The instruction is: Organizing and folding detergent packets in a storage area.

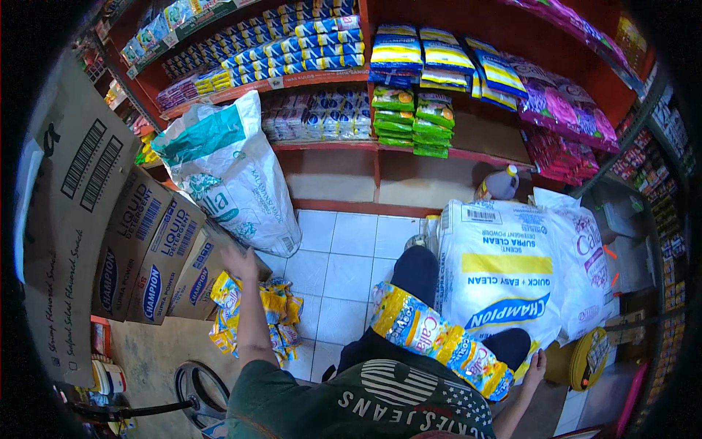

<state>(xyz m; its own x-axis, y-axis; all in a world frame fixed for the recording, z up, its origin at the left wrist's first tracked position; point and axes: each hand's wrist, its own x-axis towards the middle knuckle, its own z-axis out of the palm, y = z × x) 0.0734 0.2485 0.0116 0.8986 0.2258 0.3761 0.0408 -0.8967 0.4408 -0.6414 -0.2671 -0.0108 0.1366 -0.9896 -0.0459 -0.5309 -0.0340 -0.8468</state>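
My left hand (239,262) reaches out over a pile of yellow Calla detergent packets (274,307) on the floor, its fingers spread beside the top packets; whether it touches one is unclear. Across my lap lies a strip of joined yellow and blue Calla packets (425,335). At the strip's right end is my right hand (535,370), beside the yellow-edged packet; the fingertips are partly hidden and I cannot tell how firmly they hold it. A large white Champion detergent powder sack (507,274) stands just beyond my knees.
Stacked Champion liquid detergent cartons (153,258) stand at the left, near a tall white and green Calla sack (236,175). Red shelves (323,148) with detergent packs run along the front. Another Calla sack (584,269) and a purple jug (499,184) are at the right.
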